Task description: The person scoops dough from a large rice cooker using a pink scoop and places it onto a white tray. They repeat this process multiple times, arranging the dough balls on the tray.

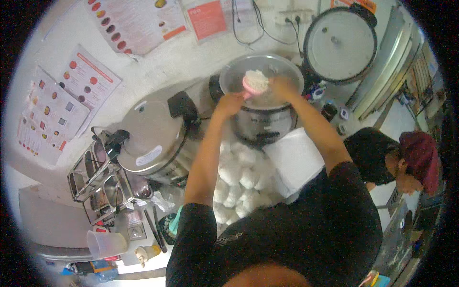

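My left hand [231,104] grips the handle of a pink scoop [250,89] above the open rice cooker [265,123]. The scoop is heaped with white cooked rice [257,80]. My right hand [283,88] is beside the scoop, over the pot's right side; it is blurred, and its fingers and anything in them cannot be made out. Below the cooker lie many rounded white bundles [238,175], seemingly wrapped portions. A stack of white paper sheets [296,158] rests to their right, under my right arm.
The cooker's raised round lid [340,45] stands at upper right. A second large cooker with its lid down [154,132] is on the left, near a wire rack of metal containers [114,190] and a clear plastic jug [107,244]. Another person in a dark cap [371,154] is at right.
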Demonstrator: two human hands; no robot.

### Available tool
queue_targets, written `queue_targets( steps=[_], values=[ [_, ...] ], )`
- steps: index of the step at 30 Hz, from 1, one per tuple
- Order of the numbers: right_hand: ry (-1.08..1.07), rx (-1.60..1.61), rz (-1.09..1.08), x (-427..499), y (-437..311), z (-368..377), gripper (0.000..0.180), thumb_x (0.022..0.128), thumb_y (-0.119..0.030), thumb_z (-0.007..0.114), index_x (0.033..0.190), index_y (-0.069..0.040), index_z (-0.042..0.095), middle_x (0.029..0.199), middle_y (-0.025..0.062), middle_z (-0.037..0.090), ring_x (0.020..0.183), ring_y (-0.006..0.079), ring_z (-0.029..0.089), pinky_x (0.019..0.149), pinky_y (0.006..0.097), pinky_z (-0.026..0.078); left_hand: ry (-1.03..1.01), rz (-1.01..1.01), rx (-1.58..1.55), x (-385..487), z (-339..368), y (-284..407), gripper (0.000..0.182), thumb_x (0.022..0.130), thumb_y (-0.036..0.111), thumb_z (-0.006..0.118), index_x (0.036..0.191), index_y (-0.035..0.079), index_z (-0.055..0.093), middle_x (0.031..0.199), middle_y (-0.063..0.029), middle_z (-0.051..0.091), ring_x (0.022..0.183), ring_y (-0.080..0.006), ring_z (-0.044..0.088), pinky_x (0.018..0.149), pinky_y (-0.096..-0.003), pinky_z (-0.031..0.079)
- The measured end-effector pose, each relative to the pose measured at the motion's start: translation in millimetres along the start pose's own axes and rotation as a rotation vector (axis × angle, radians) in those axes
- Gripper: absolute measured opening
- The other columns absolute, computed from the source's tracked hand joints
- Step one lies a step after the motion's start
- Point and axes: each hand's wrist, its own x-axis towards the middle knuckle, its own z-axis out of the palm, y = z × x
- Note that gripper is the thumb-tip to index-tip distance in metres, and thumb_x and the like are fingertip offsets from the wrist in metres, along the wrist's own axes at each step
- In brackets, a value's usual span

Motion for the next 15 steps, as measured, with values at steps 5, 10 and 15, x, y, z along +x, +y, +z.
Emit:
queue_targets(
  steps=[5, 10, 15],
  values=[
    [0.213, -0.272, -0.065, 31, 69, 19, 0.037, 0.096, -0.027, 0.043, 0.112, -0.003, 0.065, 0.11, 0.0224, 0.066, 0.097, 0.0383, 0.065, 0.089, 0.0501, 0.049, 0.227, 0.035, -0.172, 6, 18, -1, 0.041, 0.099, 0.028, 0.04, 0.132, 0.009, 0.056, 0.118, -0.0175, 0.065, 0.098, -0.0364, 0.065, 0.086, -0.0432, 0.051],
    [0.679, 0.874, 0.137, -92, -24, -28, 0.032, 0.096, -0.026, 0.052, 0.116, -0.003, 0.062, 0.112, 0.017, 0.066, 0.098, 0.0297, 0.066, 0.085, 0.0394, 0.052, 0.468, -0.291, -0.701, -66, 35, 76, 0.043, 0.099, 0.03, 0.044, 0.13, 0.003, 0.057, 0.098, -0.0214, 0.069, 0.086, -0.0322, 0.067, 0.081, -0.0409, 0.05],
    [0.142, 1.487, 0.272, -230, -73, 25, 0.045, 0.097, -0.026, 0.052, 0.132, 0.001, 0.043, 0.109, 0.0118, 0.061, 0.087, 0.0175, 0.061, 0.073, 0.0301, 0.051, 0.329, -0.309, -1.008, -140, 98, 186, 0.057, 0.101, 0.023, 0.038, 0.151, 0.003, 0.018, 0.107, -0.0253, 0.065, 0.096, -0.0331, 0.064, 0.088, -0.0453, 0.047]
  ],
)
